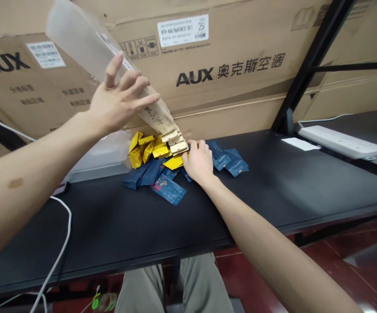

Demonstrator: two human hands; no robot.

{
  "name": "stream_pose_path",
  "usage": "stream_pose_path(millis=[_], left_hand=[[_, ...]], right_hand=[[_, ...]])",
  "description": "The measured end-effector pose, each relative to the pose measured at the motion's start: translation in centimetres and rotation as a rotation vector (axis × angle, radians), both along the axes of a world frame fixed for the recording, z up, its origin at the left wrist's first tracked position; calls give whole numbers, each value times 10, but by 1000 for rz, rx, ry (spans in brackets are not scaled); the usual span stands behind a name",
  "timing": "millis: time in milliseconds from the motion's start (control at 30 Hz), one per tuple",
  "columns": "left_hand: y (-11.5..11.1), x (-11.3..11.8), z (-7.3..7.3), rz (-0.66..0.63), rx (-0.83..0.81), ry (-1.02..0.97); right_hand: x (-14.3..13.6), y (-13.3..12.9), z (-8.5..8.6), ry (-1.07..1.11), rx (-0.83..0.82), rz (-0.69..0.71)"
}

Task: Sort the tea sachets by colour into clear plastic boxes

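My left hand (121, 93) grips a translucent plastic container (84, 37), its fingers spread along the side. The container is tilted, its lower end down at the table. Several cream packets (177, 141) stick out of that end in a stack. Against them rests my right hand (200, 161), fingers curled; its fingertips are partly hidden, so I cannot make out what they hold. Yellow packets (147, 148) lie in a heap beside the cream ones. Dark blue packets (169, 189) are spread in front and to the right, some under the yellow ones.
Behind the black table (136, 234) stand large cardboard boxes (234, 39). Another translucent container (100, 152) sits at the left of the packets. A white power strip (341, 141) and a white card (301, 144) lie at the right. A white cable (66, 230) hangs over the front left edge.
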State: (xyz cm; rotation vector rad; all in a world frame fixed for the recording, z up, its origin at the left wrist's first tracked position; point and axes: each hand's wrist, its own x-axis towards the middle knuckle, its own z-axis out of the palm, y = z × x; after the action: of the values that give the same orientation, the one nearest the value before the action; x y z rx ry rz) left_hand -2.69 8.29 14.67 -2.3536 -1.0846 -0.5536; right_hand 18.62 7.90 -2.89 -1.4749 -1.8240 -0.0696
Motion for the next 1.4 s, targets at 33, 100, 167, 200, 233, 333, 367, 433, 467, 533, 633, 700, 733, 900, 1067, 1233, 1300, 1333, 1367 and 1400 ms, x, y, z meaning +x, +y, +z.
stream_pose_path(millis=[33,100,167,200,233,333,367,433,467,533,633,700,733,900,1067,1233,1300,1333,1367,1400], left_hand=[[-1,-3,4,6,14,-6],[-2,-8,11,18,28,-3],[-4,-12,17,41,32,19],[-5,-13,18,52,35,34],[-7,-14,18,62,35,49],[-14,-13,14,94,14,73],[-16,-12,11,101,1,63],[-20,-11,8,102,-14,20],[-21,-12,6,101,-12,-3],[-23,-15,4,105,5,-28],[-24,-21,-4,98,17,-27],[-26,-25,-13,76,-2,-38],[-28,-27,-18,68,-16,-53],[-38,-35,-40,82,-39,-101],[-47,-45,-36,135,-5,-153],[-54,-56,-15,274,11,-151],[-56,-62,-8,339,26,-130],[-57,-66,-5,346,31,-153],[-58,-70,-3,338,35,-194],[-59,-73,-2,323,39,-240]], right_hand=[[0,0,0,-14,-4,-3],[0,0,-1,-35,-14,-4],[0,0,-2,-40,-19,9],[0,-1,-2,-36,-18,21],[0,-2,-2,-26,-14,33],[-1,-5,-1,20,16,76],[-2,-7,-1,39,30,92],[-4,-10,1,78,64,121],[-6,-12,1,92,84,133],[-10,-16,1,95,128,153],[-18,-23,1,10,201,188],[-25,-28,1,-76,245,224],[-28,-31,1,-121,261,249],[-36,-39,-1,-256,287,383],[-38,-41,-2,-255,313,411],[-39,-40,-3,-346,322,367],[-39,-38,-5,-355,335,371],[-39,-37,-6,-358,340,371],[-39,-36,-6,-361,341,368],[-39,-35,-7,-362,343,366]])
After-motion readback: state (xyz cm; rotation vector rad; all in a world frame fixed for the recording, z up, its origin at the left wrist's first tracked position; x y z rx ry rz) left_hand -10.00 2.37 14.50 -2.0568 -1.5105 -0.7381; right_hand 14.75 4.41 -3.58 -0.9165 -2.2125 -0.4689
